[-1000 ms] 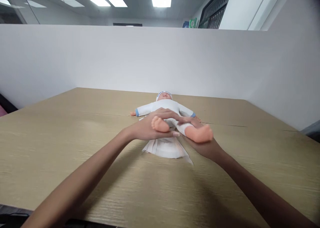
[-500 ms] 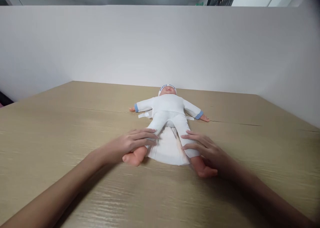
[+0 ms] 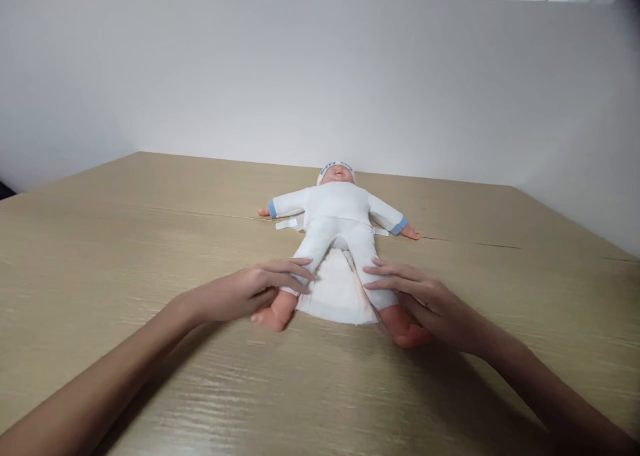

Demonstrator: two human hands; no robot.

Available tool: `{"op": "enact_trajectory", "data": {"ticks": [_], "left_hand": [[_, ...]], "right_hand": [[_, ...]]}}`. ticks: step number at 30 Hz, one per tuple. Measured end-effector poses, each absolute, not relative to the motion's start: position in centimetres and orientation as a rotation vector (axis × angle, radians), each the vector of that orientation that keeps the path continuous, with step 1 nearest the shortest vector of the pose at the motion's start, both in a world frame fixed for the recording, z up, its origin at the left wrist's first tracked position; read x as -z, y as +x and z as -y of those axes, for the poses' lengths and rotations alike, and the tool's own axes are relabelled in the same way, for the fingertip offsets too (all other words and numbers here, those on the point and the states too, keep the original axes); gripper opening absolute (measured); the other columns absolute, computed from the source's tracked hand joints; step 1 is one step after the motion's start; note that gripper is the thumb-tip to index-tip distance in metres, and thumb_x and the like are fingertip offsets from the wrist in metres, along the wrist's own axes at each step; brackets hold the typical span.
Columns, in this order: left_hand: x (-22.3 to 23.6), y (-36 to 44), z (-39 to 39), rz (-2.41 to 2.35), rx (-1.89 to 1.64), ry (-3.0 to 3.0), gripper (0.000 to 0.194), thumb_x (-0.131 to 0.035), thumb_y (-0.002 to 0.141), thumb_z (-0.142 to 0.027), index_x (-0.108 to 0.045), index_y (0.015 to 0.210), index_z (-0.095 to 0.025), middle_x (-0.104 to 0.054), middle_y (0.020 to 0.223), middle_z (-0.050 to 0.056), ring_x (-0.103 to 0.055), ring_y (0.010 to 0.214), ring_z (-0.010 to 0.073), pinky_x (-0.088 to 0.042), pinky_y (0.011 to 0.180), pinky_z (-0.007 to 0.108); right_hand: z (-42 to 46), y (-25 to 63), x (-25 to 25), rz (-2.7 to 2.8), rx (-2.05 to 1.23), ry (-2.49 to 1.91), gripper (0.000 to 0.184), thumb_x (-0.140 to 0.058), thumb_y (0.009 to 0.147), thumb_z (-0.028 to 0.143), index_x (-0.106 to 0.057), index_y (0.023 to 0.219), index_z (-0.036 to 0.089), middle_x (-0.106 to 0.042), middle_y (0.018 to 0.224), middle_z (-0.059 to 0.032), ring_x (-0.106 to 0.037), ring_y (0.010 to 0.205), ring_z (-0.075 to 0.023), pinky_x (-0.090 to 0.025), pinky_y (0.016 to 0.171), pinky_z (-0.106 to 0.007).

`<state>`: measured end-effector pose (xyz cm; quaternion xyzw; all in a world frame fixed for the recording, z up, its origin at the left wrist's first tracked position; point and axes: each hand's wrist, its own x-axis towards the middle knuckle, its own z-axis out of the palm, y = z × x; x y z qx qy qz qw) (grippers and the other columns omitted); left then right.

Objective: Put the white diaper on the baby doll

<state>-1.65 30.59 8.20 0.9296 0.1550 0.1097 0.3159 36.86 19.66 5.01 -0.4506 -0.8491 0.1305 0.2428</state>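
Note:
A baby doll (image 3: pixel 336 203) lies on its back on the table, head away from me, arms spread and legs apart. It wears a white suit with blue cuffs and a white cap with blue lettering. An unfolded white diaper (image 3: pixel 337 289) lies under it, its front part flat between the legs and its side tabs sticking out at the waist. My left hand (image 3: pixel 263 286) is curved round the doll's leg on the left, fingers over the knee. On the right, my right hand (image 3: pixel 425 299) holds the other leg from outside, fingers across it. Both thumbs are mostly hidden.
The wood-grain table (image 3: pixel 150 256) extends on all sides of the doll, with a thin seam running across it. A white partition (image 3: pixel 300 76) rises behind the far edge and continues along the right.
The view has tilted down slightly. The doll's feet have shifted a little inward with my hands still on the legs. The diaper looks unchanged.

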Motion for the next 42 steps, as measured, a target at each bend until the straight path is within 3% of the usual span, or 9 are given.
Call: {"op": "enact_trajectory", "data": {"ticks": [6, 11, 15, 20, 24, 28, 32, 38, 42], "left_hand": [[-9.4, -0.1, -28.7, -0.628, -0.373, 2.385, 0.031, -0.052, 0.11, -0.038, -0.069, 0.131, -0.023, -0.072, 0.136, 0.009, -0.064, 0.134, 0.0272, -0.052, 0.117, 0.05], [-8.9, 1.9, -26.7, -0.837, -0.425, 2.475, 0.07, -0.08, 0.084, -0.072, -0.059, 0.128, -0.021, -0.068, 0.117, 0.009, -0.06, 0.116, 0.0297, -0.055, 0.098, 0.045], [-7.6, 3.0, -26.1, -0.94, -0.419, 2.674, 0.062, -0.083, 0.084, -0.065, -0.058, 0.119, -0.02, -0.065, 0.123, 0.011, -0.053, 0.113, 0.0317, -0.052, 0.098, 0.049], [-7.2, 3.3, -26.9, -0.976, -0.472, 2.699, 0.02, -0.057, 0.102, -0.025, -0.063, 0.12, -0.023, -0.063, 0.13, 0.009, -0.05, 0.111, 0.0295, -0.048, 0.1, 0.048], [-8.9, 3.6, -29.2, -0.883, -0.662, 2.516, 0.024, -0.046, 0.109, -0.034, -0.067, 0.113, -0.022, -0.063, 0.124, 0.009, -0.055, 0.115, 0.0269, -0.048, 0.103, 0.045], [-11.1, 5.4, -33.5, -0.853, -0.843, 2.381, 0.029, -0.048, 0.107, -0.04, -0.07, 0.109, -0.021, -0.065, 0.126, 0.009, -0.056, 0.125, 0.0274, -0.042, 0.115, 0.044], [-11.6, 8.3, -39.4, -0.889, -0.856, 2.091, 0.031, -0.053, 0.103, -0.045, -0.068, 0.098, -0.019, -0.071, 0.104, 0.005, -0.061, 0.108, 0.0255, -0.046, 0.106, 0.04], [-8.5, 11.0, -45.1, -0.875, -0.856, 1.53, 0.031, -0.07, 0.089, -0.045, -0.068, 0.102, -0.016, -0.075, 0.098, 0.007, -0.066, 0.103, 0.0238, -0.05, 0.098, 0.034], [-7.6, 9.9, -44.2, -0.853, -0.784, 1.458, 0.041, -0.076, 0.086, -0.051, -0.07, 0.104, -0.015, -0.078, 0.102, 0.01, -0.07, 0.104, 0.0257, -0.052, 0.096, 0.035]], "right_hand": [[-17.2, 31.8, -4.5, 2.354, 0.096, -1.436, 0.061, -0.063, 0.105, 0.05, -0.054, 0.159, 0.022, -0.056, 0.16, -0.0166, -0.049, 0.154, -0.039, -0.049, 0.123, -0.062], [-17.5, 30.0, -2.4, 2.31, 0.432, -1.507, 0.056, -0.06, 0.097, 0.013, -0.06, 0.153, 0.018, -0.066, 0.147, -0.0154, -0.054, 0.149, -0.0373, -0.053, 0.116, -0.053], [-18.1, 30.3, -2.3, 2.224, 0.558, -1.479, 0.046, -0.056, 0.095, 0.002, -0.071, 0.135, 0.018, -0.075, 0.132, -0.0102, -0.065, 0.134, -0.0309, -0.055, 0.105, -0.044], [-18.9, 31.1, -2.9, 2.115, 0.381, -1.438, 0.036, -0.047, 0.102, 0.007, -0.071, 0.125, 0.019, -0.077, 0.119, -0.0074, -0.069, 0.114, -0.0272, -0.053, 0.089, -0.039], [-20.9, 31.8, -4.5, 1.976, 0.089, -1.404, 0.024, -0.046, 0.107, 0.019, -0.07, 0.105, 0.02, -0.072, 0.098, -0.006, -0.065, 0.089, -0.0248, -0.048, 0.078, -0.037], [-25.1, 32.5, -6.9, 1.795, -0.186, -1.313, 0.032, -0.047, 0.111, 0.042, -0.067, 0.1, 0.021, -0.068, 0.106, -0.0076, -0.064, 0.099, -0.0242, -0.048, 0.091, -0.036], [-31.4, 33.2, -8.1, 1.505, -0.41, -1.402, 0.041, -0.057, 0.098, 0.06, -0.069, 0.096, 0.021, -0.07, 0.106, -0.0092, -0.062, 0.105, -0.0288, -0.046, 0.1, -0.041], [-38.0, 33.8, -6.1, 1.308, -0.784, -1.468, 0.053, -0.06, 0.087, 0.069, -0.07, 0.096, 0.018, -0.074, 0.09, -0.0097, -0.066, 0.083, -0.0275, -0.053, 0.074, -0.038], [-36.7, 34.1, -5.2, 1.279, -0.931, -1.396, 0.054, -0.067, 0.085, 0.069, -0.076, 0.103, 0.02, -0.08, 0.104, -0.0095, -0.072, 0.098, -0.0287, -0.059, 0.086, -0.04]]}}
